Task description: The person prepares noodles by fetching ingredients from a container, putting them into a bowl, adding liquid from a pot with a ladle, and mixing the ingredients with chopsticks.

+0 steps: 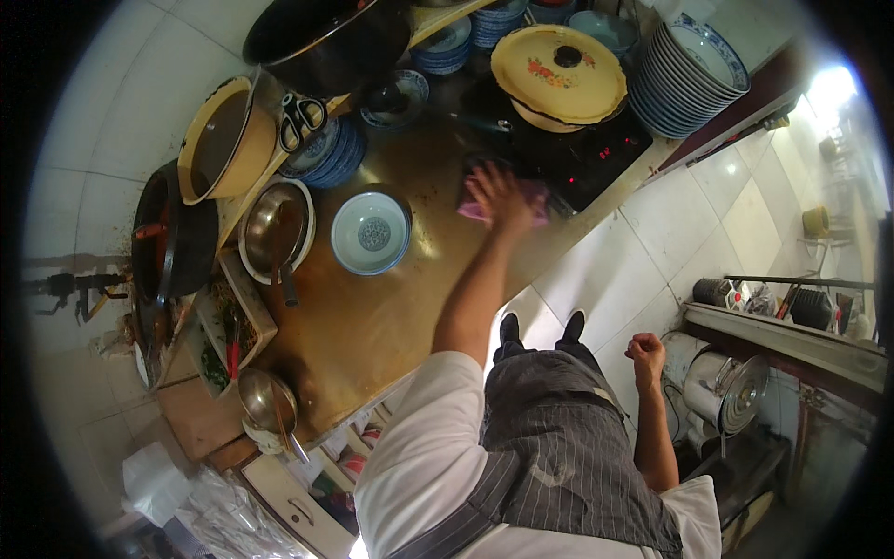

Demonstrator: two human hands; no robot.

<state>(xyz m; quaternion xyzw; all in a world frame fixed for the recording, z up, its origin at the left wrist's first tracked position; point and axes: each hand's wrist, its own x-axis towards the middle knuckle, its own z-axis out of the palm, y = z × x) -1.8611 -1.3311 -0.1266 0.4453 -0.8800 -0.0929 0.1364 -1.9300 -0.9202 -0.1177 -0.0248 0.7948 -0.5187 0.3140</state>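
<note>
My left hand (499, 197) lies flat with fingers spread on a pink-purple cloth (533, 201), pressed to the metal worktop (372, 321). Just beyond it is a black cooktop (596, 177) with red lit marks, and on that stands a yellow enamel pot with a flowered lid (549, 79). To the left of the cloth, a blue-rimmed white bowl (371, 235) sits on the worktop. My right hand (644, 359) hangs at my right side, away from the worktop, its fingers curled in with nothing seen in them.
Stacked bowls (687, 79) stand at the far right corner. Along the left are a metal bowl with a ladle (277, 233), scissors (303, 121), a yellow pot (219, 140) and a food tray (233, 321). A steel pot (717, 387) is at my right.
</note>
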